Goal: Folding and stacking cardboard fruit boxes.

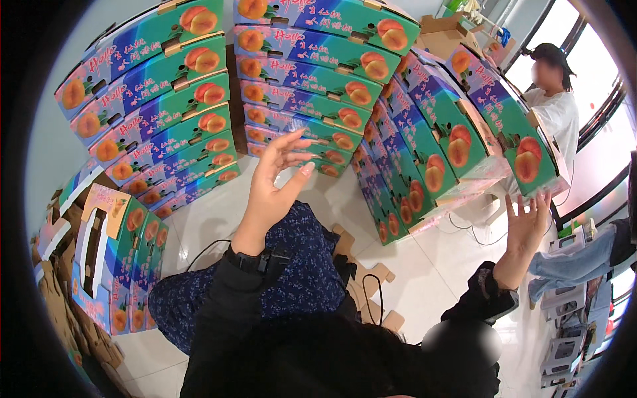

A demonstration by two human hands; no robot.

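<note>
My left hand (275, 179) is raised in mid-air above my dark floral skirt (298, 245). Its fingers are slightly curved and apart, with nothing in them. Behind it stands the middle stack of peach-printed cardboard boxes (305, 99). Out to the right, my right hand (527, 229) is stretched flat with fingers spread. Its fingertips reach the lower end of a peach-printed box (507, 119) on top of the right stack. That box lies tilted, its near end jutting toward me. Whether the fingertips press on the box or only meet its edge, I cannot tell.
Another tall stack of boxes (159, 99) stands at the far left. Nearer on the left are upright boxes with a white handle (89, 255) beside folded cardboard (73, 325). A person in a white top (557, 113) stands beyond the right stack. Cardboard pieces (375, 278) and black cables lie on the tiled floor (424, 272).
</note>
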